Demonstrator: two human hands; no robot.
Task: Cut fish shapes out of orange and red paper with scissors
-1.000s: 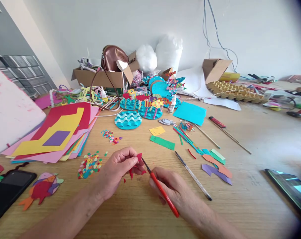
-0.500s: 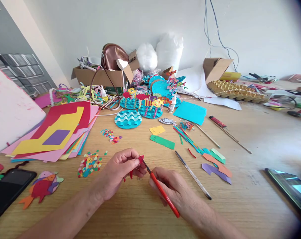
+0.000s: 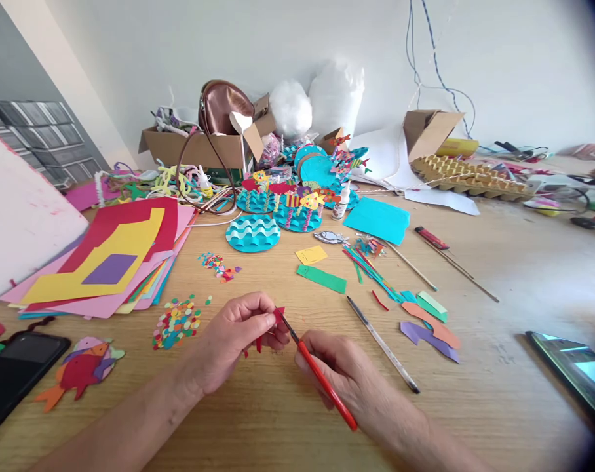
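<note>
My left hand (image 3: 233, 341) pinches a small red paper piece (image 3: 276, 318) just above the wooden table (image 3: 258, 419). My right hand (image 3: 341, 373) grips red-handled scissors (image 3: 322, 380), whose blades meet the red piece. Tiny red scraps (image 3: 258, 344) lie under my left fingers. A pile of coloured paper dots (image 3: 177, 322) lies left of my left hand. A pen (image 3: 382, 343) lies to the right of my right hand.
A stack of coloured paper sheets (image 3: 111, 262) lies at left, a black phone (image 3: 17, 370) and a paper fish (image 3: 78, 373) at the near left. Blue wave discs (image 3: 253, 234), cardboard boxes (image 3: 199, 147), an egg tray (image 3: 469, 177) stand behind. A tablet (image 3: 573, 373) lies at right.
My hands have barely moved; the red piece sits slightly lower between my fingers and the scissors stay at it. The camera shifted a little.
</note>
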